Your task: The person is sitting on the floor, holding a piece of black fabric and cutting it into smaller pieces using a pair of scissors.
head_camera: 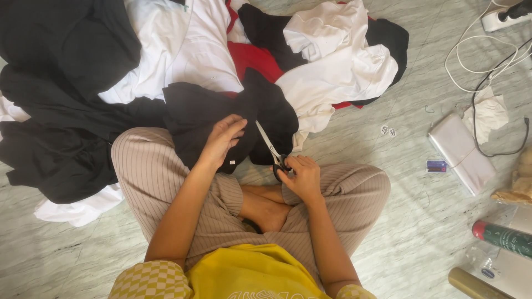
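Fingers (233, 126) pinch black garment (221, 119) beside scissors (270, 145).

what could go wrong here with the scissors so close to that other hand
The scissors in the right hand point up toward the left hand pinching the black garment, so the fingers could get nicked. The blades might also cut the cloth itself where it bunches.

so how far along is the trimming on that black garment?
Done: nothing clearly finished; no separate sorted stack shows. In hand: left hand pinches the black garment on the knee, and right hand holds scissors, blades at the cloth. Left: the pile of black, white and red clothes on the floor behind.
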